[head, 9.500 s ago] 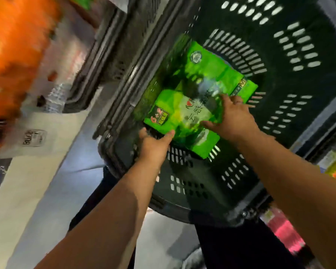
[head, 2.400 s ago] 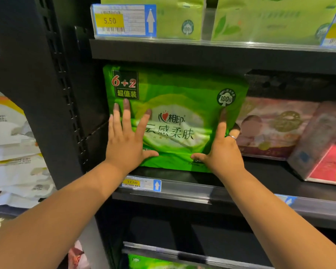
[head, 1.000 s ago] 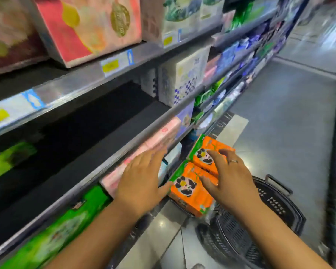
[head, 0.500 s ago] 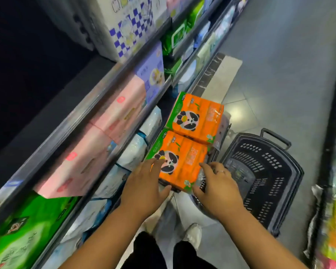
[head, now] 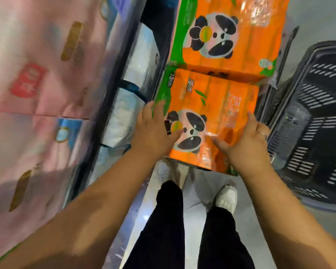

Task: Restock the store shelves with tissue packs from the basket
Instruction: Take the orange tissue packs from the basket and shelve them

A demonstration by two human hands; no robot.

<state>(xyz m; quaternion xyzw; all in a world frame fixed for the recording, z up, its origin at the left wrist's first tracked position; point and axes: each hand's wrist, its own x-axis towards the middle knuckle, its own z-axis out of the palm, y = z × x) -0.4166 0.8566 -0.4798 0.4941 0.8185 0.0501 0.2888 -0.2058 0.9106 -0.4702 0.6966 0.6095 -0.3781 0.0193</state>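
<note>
Here, the left hand (head: 153, 131) and right hand (head: 246, 141) are gripping the nearer orange panda tissue pack (head: 211, 101) at frame centre, fingers wrapping its sides, thumbs on top, beside the dark basket (head: 318, 117).

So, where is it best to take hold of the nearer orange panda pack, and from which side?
By its two opposite side edges, one hand on each, coming from the near end. The nearer orange panda pack is broad, flat and film-wrapped, probably too wide and slippery for one hand. The left hand and right hand hold it so, thumbs on its face.
</note>
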